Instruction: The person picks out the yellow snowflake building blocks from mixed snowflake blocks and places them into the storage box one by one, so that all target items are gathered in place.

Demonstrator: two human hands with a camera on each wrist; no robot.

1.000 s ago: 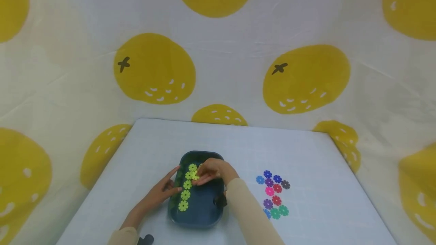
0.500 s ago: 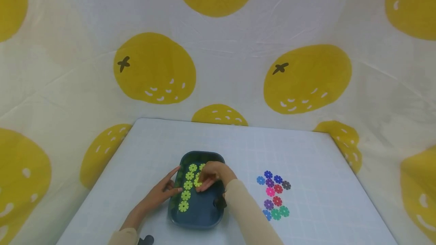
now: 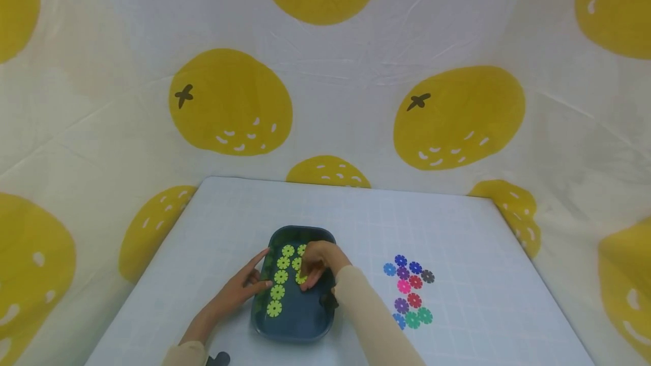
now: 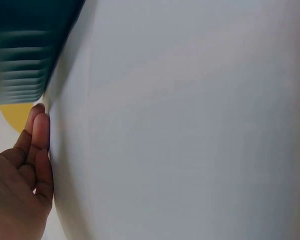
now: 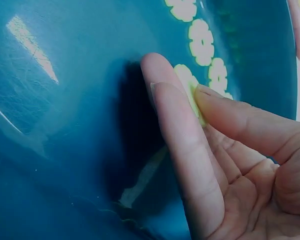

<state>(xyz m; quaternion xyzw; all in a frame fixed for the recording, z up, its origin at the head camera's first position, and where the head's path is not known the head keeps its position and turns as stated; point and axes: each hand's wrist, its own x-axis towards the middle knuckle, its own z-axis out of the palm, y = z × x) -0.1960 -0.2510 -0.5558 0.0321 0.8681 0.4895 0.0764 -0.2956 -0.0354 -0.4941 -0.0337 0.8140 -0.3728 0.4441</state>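
A dark teal tray (image 3: 297, 321) stands on the white table, with several yellow-green notched discs (image 3: 277, 292) in a column along its left side and a shorter column beside them. My right hand (image 3: 319, 258) is inside the tray and pinches one such disc (image 5: 189, 89) between thumb and fingers, low over the tray floor at the near end of the shorter column. My left hand (image 3: 238, 290) touches the tray's left rim with thumb and index finger. In the left wrist view, its relaxed fingers (image 4: 41, 131) lie by the tray's outer wall.
Several loose notched discs (image 3: 414, 282) in blue, purple, red, pink, green and dark grey lie on the table (image 3: 473, 298) right of the tray. A white cloth (image 3: 346, 112) with yellow fruit prints hangs behind the table.
My right hand has moved a disc from beside the left column to the right and nearer me, uncovering more of the second column. The left hand stays at the rim.
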